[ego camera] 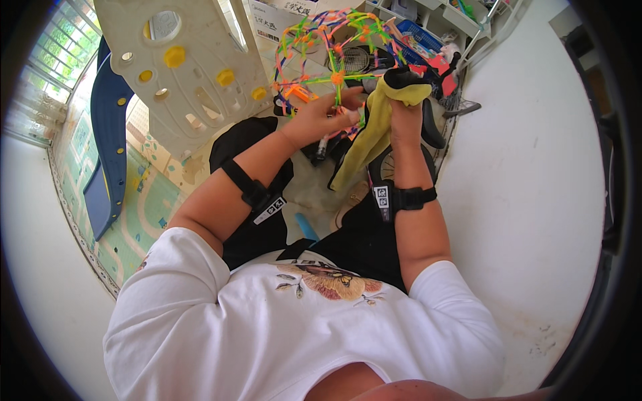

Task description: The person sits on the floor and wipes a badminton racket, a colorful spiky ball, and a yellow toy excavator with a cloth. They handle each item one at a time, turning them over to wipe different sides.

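Note:
A multicoloured expanding ball toy of thin plastic struts with orange joints is spread out in front of me. My left hand grips it at its lower struts, fingers curled around them. A yellow cloth with black edging hangs from my right hand. Part of the cloth drapes over the fingers of that hand and hides them. The cloth's long end drops beside the ball's lower right side, close to my left fingertips.
A cream plastic play panel with yellow knobs and a blue slide stand at left. Behind the ball are a racket, a blue basket and cardboard boxes. A wheel sits below my right hand, near the white wall.

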### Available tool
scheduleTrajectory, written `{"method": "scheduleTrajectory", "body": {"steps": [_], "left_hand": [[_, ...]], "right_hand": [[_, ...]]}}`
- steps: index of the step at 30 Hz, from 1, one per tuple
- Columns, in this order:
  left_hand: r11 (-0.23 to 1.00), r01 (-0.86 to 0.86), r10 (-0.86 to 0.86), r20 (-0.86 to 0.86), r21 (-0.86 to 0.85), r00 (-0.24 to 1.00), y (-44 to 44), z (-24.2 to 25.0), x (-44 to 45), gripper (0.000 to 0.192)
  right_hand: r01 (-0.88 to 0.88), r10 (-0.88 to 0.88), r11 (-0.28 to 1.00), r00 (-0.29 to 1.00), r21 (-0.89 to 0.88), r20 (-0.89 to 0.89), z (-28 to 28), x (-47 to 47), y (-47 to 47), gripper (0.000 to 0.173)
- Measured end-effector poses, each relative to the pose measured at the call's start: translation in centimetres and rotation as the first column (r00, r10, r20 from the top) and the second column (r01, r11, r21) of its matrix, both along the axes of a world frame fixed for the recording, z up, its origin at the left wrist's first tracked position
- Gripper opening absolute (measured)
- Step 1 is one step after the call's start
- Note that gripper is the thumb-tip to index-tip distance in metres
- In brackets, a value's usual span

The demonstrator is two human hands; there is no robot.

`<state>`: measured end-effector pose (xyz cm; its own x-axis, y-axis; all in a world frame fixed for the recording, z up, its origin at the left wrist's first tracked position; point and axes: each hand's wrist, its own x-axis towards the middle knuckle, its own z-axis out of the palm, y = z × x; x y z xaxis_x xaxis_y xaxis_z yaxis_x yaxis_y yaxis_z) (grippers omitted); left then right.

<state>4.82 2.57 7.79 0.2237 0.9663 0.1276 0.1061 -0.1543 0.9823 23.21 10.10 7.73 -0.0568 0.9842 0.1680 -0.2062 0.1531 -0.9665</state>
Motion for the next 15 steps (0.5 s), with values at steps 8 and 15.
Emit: {"method": "scheduleTrajectory", "body": {"steps": [8,15], "left_hand": [[0.967,0.083,0.170,0.852,-0.241,0.495,0.7,1.1,-2.1,0.055],[0.996,0.008,0.066,0.819,-0.086,0.569,1.0,1.2,-3.7,0.042]], "right_hand": [[-0.322,0.317,0.941,0.947,0.101,0.061,-0.7,2.0,0.8,0.047],[-0.255,0.184,0.965,0.815,0.054,0.550,1.0,5.1,1.3,0.048]]}}
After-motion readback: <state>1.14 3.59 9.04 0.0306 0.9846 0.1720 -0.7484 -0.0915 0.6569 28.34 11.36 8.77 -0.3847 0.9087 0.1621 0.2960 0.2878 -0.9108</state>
